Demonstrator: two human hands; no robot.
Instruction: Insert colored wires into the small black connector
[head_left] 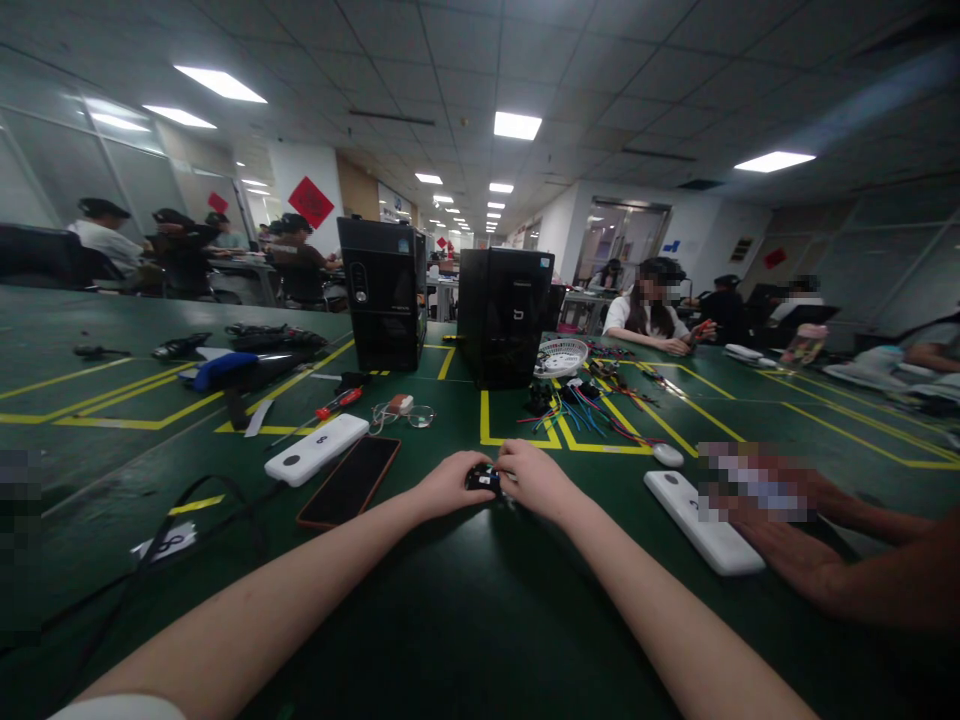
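Note:
My left hand (451, 484) is closed on a small black part (482, 481) with a light spot on it, just over the green table (465, 590). My right hand (534, 482) is pinched at the part's right side, its fingers bent over the top edge. The fingers cover much of the part, and its exact kind cannot be made out. Left of my hands lie a dark phone (352, 482) with an orange-brown edge and a white power bank (318, 450). Beyond these are glasses (420, 415) and a red screwdriver (337, 403).
Two black computer towers (382, 300) stand ahead. Behind and right are a white basket (562, 357) and colored wires (581, 405). Another person's arms (810, 560) reach in from the right beside a second white power bank (701, 525). A black strap (142, 570) lies at left.

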